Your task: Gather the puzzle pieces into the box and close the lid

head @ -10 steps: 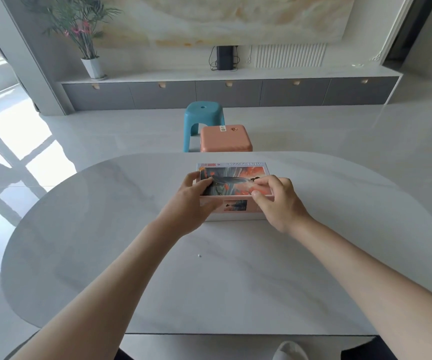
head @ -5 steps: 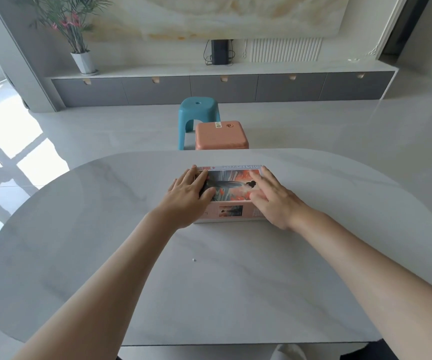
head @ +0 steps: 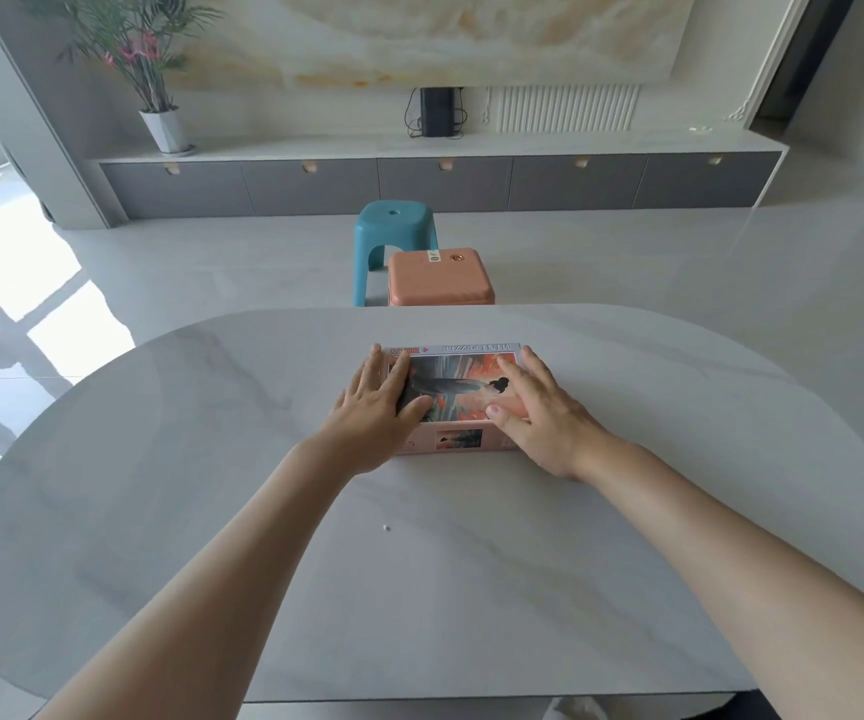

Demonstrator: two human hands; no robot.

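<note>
Both hands, left (head: 374, 407) and right (head: 539, 413), flat on the lidded puzzle box (head: 458, 394) on the marble table (head: 212, 459).

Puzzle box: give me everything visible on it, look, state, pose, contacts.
The puzzle box is a flat rectangular carton, apparently cardboard, lying level on the marble-look table past its centre. The lid is on, printed with a dark-haired figure on an orange-red scene; the far edge has a pale strip of lettering, the near pink side a small copy of the picture. The left hand and right hand lie flat on the lid's ends, fingers spread.
</note>
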